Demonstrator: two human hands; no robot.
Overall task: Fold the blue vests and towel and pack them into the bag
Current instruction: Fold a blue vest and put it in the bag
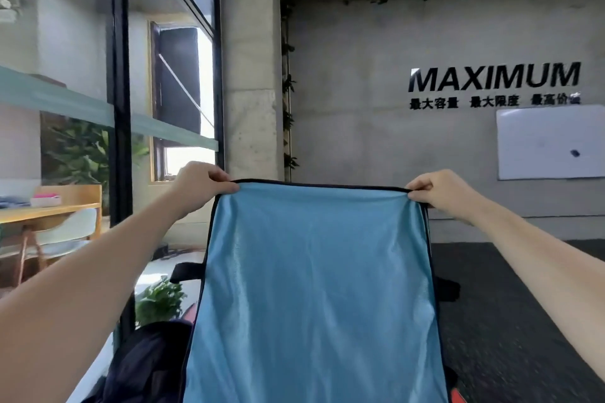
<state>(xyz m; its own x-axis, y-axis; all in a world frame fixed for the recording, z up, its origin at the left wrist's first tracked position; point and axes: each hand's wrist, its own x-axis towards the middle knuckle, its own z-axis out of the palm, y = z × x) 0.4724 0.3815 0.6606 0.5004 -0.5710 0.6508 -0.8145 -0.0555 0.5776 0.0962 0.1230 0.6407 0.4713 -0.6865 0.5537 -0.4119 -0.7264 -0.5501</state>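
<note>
Both hands are raised in front of the person, holding a light blue mesh vest with dark piping (314, 288) stretched out flat by its top edge. The left hand (199, 183) pinches the upper left corner between thumb and curled fingers, and the right hand (438, 188) pinches the upper right corner the same way. The vest hangs straight down between the arms, with short black straps sticking out at each side. Low on the left, just beside the vest's edge, sits a dark navy fabric bag (147, 366). Behind stands a grey concrete wall (360, 59) and a white board (550, 142).
</note>
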